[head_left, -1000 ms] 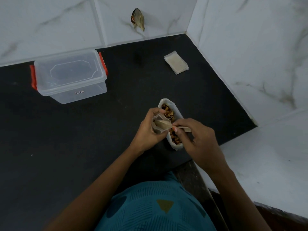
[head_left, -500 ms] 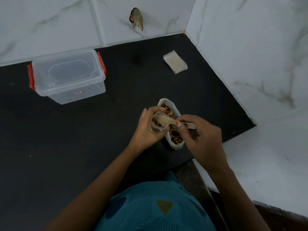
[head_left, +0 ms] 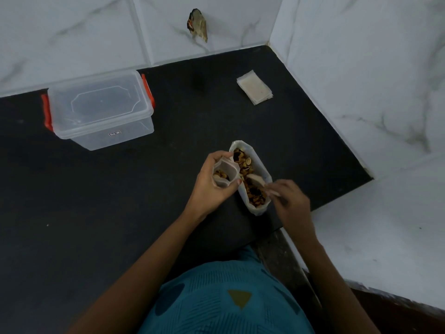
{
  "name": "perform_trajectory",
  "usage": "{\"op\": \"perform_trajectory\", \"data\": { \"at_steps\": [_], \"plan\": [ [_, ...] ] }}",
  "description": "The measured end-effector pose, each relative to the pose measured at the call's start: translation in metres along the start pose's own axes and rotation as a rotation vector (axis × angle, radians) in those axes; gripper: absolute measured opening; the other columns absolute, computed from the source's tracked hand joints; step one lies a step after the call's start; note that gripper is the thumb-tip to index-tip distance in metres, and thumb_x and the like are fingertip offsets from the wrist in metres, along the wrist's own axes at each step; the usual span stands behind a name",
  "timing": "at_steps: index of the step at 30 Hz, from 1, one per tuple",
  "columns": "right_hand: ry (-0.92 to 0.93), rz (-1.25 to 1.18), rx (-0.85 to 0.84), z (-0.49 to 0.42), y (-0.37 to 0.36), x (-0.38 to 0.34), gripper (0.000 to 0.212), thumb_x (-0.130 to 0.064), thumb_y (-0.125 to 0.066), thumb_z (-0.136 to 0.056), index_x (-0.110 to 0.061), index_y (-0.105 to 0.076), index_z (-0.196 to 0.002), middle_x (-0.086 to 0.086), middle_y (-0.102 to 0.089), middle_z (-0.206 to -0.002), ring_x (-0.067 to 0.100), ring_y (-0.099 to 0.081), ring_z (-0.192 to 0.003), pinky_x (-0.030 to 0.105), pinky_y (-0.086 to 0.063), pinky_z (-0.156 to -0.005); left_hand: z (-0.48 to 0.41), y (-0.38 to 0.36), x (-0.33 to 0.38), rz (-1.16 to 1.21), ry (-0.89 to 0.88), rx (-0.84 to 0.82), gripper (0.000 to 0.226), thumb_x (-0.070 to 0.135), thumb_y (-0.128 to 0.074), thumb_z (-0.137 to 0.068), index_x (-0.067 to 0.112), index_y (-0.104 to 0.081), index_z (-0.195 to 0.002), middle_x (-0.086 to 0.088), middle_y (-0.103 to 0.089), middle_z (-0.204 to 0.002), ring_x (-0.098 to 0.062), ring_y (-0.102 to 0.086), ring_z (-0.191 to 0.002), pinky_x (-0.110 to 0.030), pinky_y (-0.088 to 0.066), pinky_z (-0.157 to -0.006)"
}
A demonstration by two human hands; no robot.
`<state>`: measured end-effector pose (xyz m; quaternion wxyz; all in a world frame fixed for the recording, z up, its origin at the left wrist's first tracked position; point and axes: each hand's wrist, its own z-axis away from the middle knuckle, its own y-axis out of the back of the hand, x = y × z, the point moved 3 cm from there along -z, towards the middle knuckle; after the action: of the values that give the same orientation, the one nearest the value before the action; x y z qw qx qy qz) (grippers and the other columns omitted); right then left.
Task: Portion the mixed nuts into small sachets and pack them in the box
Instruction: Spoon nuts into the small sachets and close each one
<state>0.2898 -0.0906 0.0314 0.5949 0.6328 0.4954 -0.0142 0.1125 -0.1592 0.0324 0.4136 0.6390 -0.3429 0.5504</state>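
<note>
Bag (head_left: 258,209): white, long, open on top, on the dark surface (head_left: 120,213) near its front edge. It's full of mixed nuts (head_left: 243,162), light shells and darker pieces together.

Left hand (head_left: 212,186) grips a small sachet (head_left: 227,171), fingers curled round the far side and thumb on the near side. The mouth is held open and faces up. A few nuts sit in the bottom. The sachet is just left of the bag, right against its rim. Can't tell if it actually touches the rim, or if its base is on the surface.

Right hand (head_left: 291,201) is motion-blurred, but its fingers pinch the handle of a pale spoon (head_left: 257,180). The spoon bowl is down in the bag, on the nuts, about halfway along it.

Box (head_left: 113,138): clear plastic, red clips on both short ends, lid on. It sits back left on the surface, near the wall (head_left: 72,32) and well apart from both hands.

Stack (head_left: 255,87) of flat empty sachets lies back right on the surface, near the corner where the tiled walls meet. It is well apart from bag and box.

A small brownish thing (head_left: 198,25) is stuck on the back wall above the surface; can't tell what it is. A teal shirt (head_left: 226,307) fills the bottom centre of the view.
</note>
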Motion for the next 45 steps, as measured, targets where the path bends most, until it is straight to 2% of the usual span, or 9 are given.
{"op": "perform_trajectory", "data": {
  "at_steps": [5, 12, 16, 20, 23, 26, 30, 38, 45],
  "plan": [
    [-0.002, 0.031, -0.166, 0.014, -0.013, 0.010, 0.030, 0.007, -0.067, -0.074, 0.001, -0.064, -0.103, 0.016, -0.059, -0.104, 0.024, -0.056, -0.094, 0.036, -0.051, -0.079, -0.001, -0.002, 0.003, 0.002, -0.010, 0.006, 0.056, 0.003, -0.071, -0.076, 0.035, -0.042, -0.111, 0.013, -0.051, -0.111, 0.000, -0.052, -0.106, -0.012, -0.043, -0.089],
    [-0.090, -0.073, -0.200, 0.005, 0.000, -0.004, 0.031, -0.020, -0.065, -0.081, -0.004, -0.063, -0.108, 0.009, -0.055, -0.110, 0.006, -0.049, -0.099, 0.009, -0.042, -0.081, -0.002, -0.004, 0.004, 0.025, 0.011, -0.010, 0.058, 0.004, -0.072, -0.075, 0.035, -0.041, -0.113, 0.013, -0.050, -0.113, -0.003, -0.052, -0.109, -0.018, -0.047, -0.090],
    [-0.021, -0.209, -0.019, -0.016, 0.016, -0.045, 0.034, -0.035, -0.055, -0.081, -0.014, -0.064, -0.107, 0.000, -0.054, -0.108, -0.001, -0.050, -0.100, 0.011, -0.041, -0.087, -0.001, -0.007, 0.009, 0.017, -0.022, -0.030, 0.056, 0.016, -0.073, -0.073, 0.038, -0.040, -0.112, 0.014, -0.051, -0.113, -0.009, -0.054, -0.108, -0.030, -0.049, -0.089],
    [0.125, -0.014, -0.140, -0.031, 0.006, -0.079, 0.037, -0.039, -0.053, -0.077, -0.015, -0.069, -0.099, 0.003, -0.052, -0.116, 0.011, -0.038, -0.108, 0.017, -0.032, -0.092, 0.002, -0.009, 0.021, 0.062, -0.029, -0.071, 0.057, 0.034, -0.068, -0.065, 0.036, -0.038, -0.113, 0.014, -0.049, -0.112, -0.008, -0.054, -0.104, -0.025, -0.049, -0.087],
    [0.171, 0.057, -0.117, -0.038, 0.005, -0.077, 0.029, -0.032, -0.052, -0.078, -0.010, -0.071, -0.084, 0.011, -0.055, -0.116, 0.014, -0.038, -0.106, 0.029, -0.040, -0.087, 0.002, -0.001, 0.028, 0.013, -0.022, -0.160, 0.067, 0.031, -0.073, -0.064, 0.036, -0.033, -0.117, 0.012, -0.044, -0.117, -0.007, -0.052, -0.109, -0.026, -0.049, -0.089],
    [0.072, -0.115, -0.077, -0.048, 0.015, -0.067, 0.009, -0.011, -0.061, -0.080, -0.006, -0.067, -0.086, 0.010, -0.050, -0.118, 0.003, -0.045, -0.103, 0.012, -0.040, -0.088, 0.001, 0.015, 0.034, 0.061, 0.045, -0.268, 0.065, 0.007, -0.075, -0.072, 0.030, -0.040, -0.122, 0.016, -0.050, -0.117, 0.010, -0.051, -0.107, -0.010, -0.046, -0.085],
    [-0.039, -0.365, -0.136, -0.059, 0.021, -0.067, 0.014, 0.000, -0.061, -0.082, -0.008, -0.060, -0.093, 0.007, -0.057, -0.113, 0.009, -0.057, -0.104, 0.027, -0.049, -0.091, -0.004, 0.034, 0.046, 0.143, 0.019, -0.062, 0.026, 0.001, -0.057, -0.085, 0.022, -0.063, -0.098, 0.018, -0.069, -0.092, 0.005, -0.063, -0.094, -0.010, -0.048, -0.080],
    [-0.152, -0.418, -0.037, -0.074, 0.025, -0.086, 0.028, 0.002, -0.065, -0.079, -0.020, -0.050, -0.071, -0.010, -0.057, -0.078, -0.011, -0.059, -0.077, 0.005, -0.045, -0.066, -0.008, 0.031, 0.058, 0.123, -0.071, 0.094, 0.021, 0.000, -0.057, -0.086, 0.019, -0.065, -0.089, 0.018, -0.070, -0.081, 0.001, -0.065, -0.086, -0.012, -0.049, -0.076],
    [-0.234, -0.549, -0.143, -0.074, 0.021, -0.089, 0.029, -0.001, -0.067, -0.077, -0.027, -0.053, -0.078, -0.009, -0.060, -0.081, -0.008, -0.059, -0.074, 0.009, -0.049, -0.067, -0.004, 0.030, 0.061, -0.020, -0.119, 0.185, 0.022, 0.001, -0.057, -0.086, 0.021, -0.063, -0.093, 0.014, -0.062, -0.092, 0.003, -0.061, -0.091, -0.012, -0.048, -0.081]
  ]
}}
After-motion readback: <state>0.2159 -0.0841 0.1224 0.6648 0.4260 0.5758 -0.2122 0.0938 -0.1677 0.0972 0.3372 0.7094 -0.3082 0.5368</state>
